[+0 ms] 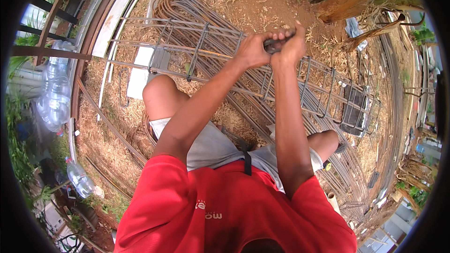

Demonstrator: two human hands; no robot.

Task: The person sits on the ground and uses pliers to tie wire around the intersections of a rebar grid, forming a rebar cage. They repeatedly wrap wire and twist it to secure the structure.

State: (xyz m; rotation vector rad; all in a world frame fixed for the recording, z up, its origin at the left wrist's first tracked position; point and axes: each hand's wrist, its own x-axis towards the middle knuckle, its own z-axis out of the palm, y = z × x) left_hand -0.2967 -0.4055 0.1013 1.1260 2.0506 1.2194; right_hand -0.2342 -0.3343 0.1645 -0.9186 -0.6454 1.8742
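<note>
In front of me lies a long rebar cage (pixel 198 49) of straight bars with several rectangular stirrups. Both my hands are raised over its middle, close together. My left hand (pixel 254 49) is closed, its fingers curled toward the right one. My right hand (pixel 290 49) is closed too, beside it. Between them shows a dark object (pixel 274 45), mostly covered by the fingers; its kind cannot be made out. Under the cage, a thick bundle of rebar (pixel 187 7) runs diagonally, with a bent loop at its far end.
A dark block (pixel 354 107) sits under the cage's right end, a white board (pixel 139 75) by its left end. Clear plastic bottles (pixel 55 84) stand along the left edge. A cut trunk (pixel 351 2) lies far right; more long bars (pixel 393 72) line the right side.
</note>
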